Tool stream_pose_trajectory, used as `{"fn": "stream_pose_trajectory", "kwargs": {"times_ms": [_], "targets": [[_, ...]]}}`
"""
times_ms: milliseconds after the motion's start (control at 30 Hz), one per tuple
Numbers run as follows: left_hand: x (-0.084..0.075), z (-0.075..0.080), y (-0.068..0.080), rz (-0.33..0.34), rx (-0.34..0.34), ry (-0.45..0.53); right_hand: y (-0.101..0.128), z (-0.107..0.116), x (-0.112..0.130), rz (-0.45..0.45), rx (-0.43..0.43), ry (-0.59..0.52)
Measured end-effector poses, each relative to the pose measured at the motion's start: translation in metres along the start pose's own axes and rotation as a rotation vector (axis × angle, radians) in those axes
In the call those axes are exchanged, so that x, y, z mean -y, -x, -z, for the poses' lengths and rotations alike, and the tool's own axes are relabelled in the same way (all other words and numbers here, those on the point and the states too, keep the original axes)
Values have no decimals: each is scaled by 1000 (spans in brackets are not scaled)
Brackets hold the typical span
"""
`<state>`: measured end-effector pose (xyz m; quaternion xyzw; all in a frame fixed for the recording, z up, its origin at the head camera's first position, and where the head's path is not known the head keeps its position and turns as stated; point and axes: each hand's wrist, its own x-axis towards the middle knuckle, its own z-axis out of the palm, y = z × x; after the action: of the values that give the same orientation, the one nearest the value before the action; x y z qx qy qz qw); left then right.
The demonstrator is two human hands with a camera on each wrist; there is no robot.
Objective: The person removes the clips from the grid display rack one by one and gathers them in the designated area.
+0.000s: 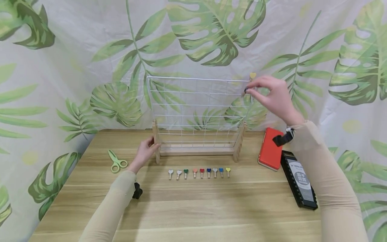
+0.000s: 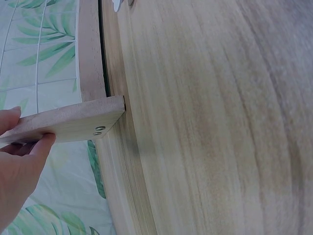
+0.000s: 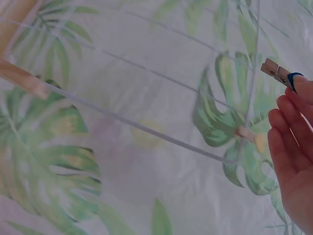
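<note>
A white wire grid rack stands upright in a wooden base. My left hand grips the base's left wooden leg, thumb on one side and fingers on the other. High at the rack's right side, my right hand pinches a small wooden clothespin with a dark blue heart between thumb and forefinger. Its jaws point toward the grid, close to the side wire. A yellow-heart clothespin is clipped at the grid's top right corner.
Before the rack lies a row of several heart clothespins, among them a red one and a green one. Green scissors lie to the left. On the right are a red case and a black box. A leaf-print curtain hangs behind.
</note>
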<state>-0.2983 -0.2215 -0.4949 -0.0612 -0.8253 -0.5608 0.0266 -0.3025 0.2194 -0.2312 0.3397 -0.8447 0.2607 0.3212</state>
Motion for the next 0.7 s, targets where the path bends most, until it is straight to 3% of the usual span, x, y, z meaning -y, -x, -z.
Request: {"fn": "stream_pose_trajectory", "kwargs": {"times_ms": [267,533,700], "targets": [[0,0,0,-3,7,12,77,-45,-9,-33,190,-69],[0,0,0,-4,5,9,164,-102,-24,-277,408,-164],[0,0,0,-6,6,8,204,-128,-39,-410,494,-197]]}}
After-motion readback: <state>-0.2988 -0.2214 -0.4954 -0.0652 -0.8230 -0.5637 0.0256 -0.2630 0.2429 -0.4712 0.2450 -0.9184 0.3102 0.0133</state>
